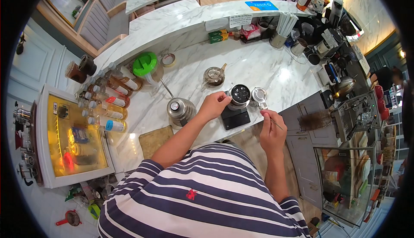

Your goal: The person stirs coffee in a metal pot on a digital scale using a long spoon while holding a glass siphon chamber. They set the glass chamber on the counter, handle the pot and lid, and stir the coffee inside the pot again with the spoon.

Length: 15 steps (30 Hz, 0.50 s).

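A silver metal cup (238, 104) with dark contents and a few pale glints inside stands on a flat black scale (235, 118). The fingers of my left hand (217, 105) are closed at its left rim; their exact grip is partly hidden. My right hand (272, 130) pinches a thin metal stick (278, 126), whose other end I cannot make out. Just beyond those fingertips, right of the cup, is a round silver metal piece (259, 94) with a short handle. A glass teapot (214, 76) sits behind, and a gooseneck kettle (181, 110) stands left of my left forearm.
Several bottles (113, 102) and a green-lidded jug (145, 63) line the left side. A brown cloth (156, 141) lies near the front edge. Straws in a holder (278, 39) stand at the back right, with an espresso machine (357, 116) farther right.
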Available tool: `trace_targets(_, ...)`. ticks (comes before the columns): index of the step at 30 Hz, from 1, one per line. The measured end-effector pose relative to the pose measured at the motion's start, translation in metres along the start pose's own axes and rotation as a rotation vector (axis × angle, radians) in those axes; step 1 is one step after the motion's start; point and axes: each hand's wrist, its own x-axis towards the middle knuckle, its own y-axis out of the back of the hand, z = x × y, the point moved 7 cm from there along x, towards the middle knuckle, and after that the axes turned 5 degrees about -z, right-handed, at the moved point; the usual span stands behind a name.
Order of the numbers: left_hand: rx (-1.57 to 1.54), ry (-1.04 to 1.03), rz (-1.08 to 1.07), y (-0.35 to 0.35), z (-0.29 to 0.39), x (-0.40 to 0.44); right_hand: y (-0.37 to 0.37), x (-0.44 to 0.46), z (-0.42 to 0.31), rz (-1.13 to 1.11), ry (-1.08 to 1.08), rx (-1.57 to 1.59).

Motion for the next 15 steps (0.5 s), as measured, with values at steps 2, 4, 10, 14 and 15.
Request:
trace_targets(2,0.002,-0.004,0.002,-0.001,-0.002,0.002,-0.005,-0.002,-0.005,-0.023,0.014,0.01)
trace_targets(4,0.003,-0.007,0.003,-0.001,-0.002,0.002,-0.009,0.001,-0.01,-0.026,0.04,0.018)
trace_targets(10,0.023,0.017,0.003,0.001,0.003,-0.001,0.0,0.001,0.004,0.042,0.031,0.023)
trace_targets(14,-0.01,0.021,-0.037,-0.001,-0.002,0.003,-0.005,0.0,-0.004,-0.004,0.079,0.053)
trace_targets(15,-0.017,0.03,-0.056,-0.002,-0.003,0.002,-0.006,0.001,-0.004,-0.008,0.084,0.037)
